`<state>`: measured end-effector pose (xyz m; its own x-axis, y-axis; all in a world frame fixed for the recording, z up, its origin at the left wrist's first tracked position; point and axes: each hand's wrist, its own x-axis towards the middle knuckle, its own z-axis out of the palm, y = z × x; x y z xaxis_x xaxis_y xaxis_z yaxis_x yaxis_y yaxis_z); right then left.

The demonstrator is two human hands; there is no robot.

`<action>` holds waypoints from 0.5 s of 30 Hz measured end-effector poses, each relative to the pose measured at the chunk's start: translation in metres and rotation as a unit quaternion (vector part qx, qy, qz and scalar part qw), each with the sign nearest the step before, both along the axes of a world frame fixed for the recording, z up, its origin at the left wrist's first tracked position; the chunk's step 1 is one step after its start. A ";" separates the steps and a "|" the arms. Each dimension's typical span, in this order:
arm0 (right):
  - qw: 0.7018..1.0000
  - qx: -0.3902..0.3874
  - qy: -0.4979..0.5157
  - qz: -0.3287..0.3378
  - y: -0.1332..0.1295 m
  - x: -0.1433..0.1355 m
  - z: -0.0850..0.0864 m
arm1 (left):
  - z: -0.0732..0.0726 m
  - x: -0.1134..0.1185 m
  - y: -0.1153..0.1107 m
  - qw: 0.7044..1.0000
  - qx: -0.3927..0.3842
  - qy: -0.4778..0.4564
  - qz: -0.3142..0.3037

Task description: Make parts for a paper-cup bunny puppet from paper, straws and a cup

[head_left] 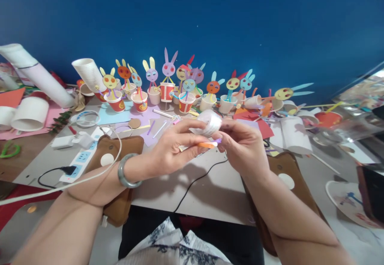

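A roll of clear tape [212,123] is held up over the table between both hands. My left hand [177,143], with a grey-green bangle on its wrist, is closed, its fingers reaching to the roll's left side. By its thumb pokes out a small orange piece [206,145], with a purple bit [217,141] at its end. My right hand [244,145] is closed too, fingers against the roll's right side and thumb near the purple bit. What the small pieces are attached to is hidden by the fingers.
Paper rabbits in cups [186,104] line the blue wall. At left are a power strip [81,159], a white cable, stacked cups [87,71] and green scissors [10,149]. Brown pouches [132,147] lie beneath both forearms. A black cord [196,180] crosses the table.
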<state>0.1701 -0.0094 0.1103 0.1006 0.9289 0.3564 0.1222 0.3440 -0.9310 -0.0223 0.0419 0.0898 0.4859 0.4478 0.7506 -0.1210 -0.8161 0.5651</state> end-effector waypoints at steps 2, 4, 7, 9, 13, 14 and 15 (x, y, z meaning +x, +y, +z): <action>1.000 -0.002 0.026 0.015 0.000 0.001 -0.005 | -0.002 0.001 0.000 0.999 0.031 -0.009 0.004; 0.998 -0.002 0.048 0.036 -0.001 0.004 -0.009 | -0.003 0.001 -0.001 0.999 0.043 -0.011 -0.001; 0.998 0.002 0.044 0.052 -0.001 0.009 -0.011 | -0.002 -0.001 -0.002 0.998 0.054 0.006 -0.011; 0.998 0.015 0.026 0.049 -0.001 0.013 -0.010 | 0.001 -0.003 -0.003 0.997 0.067 0.019 -0.012; 0.998 0.023 0.003 0.054 -0.001 0.016 -0.007 | 0.008 -0.005 -0.006 0.995 0.084 0.042 -0.015; 0.998 0.025 0.001 0.060 0.000 0.016 -0.006 | 0.009 -0.005 -0.007 0.995 0.087 0.045 -0.018; 0.997 0.027 -0.002 0.067 0.000 0.016 -0.005 | 0.011 -0.005 -0.007 0.995 0.087 0.047 -0.021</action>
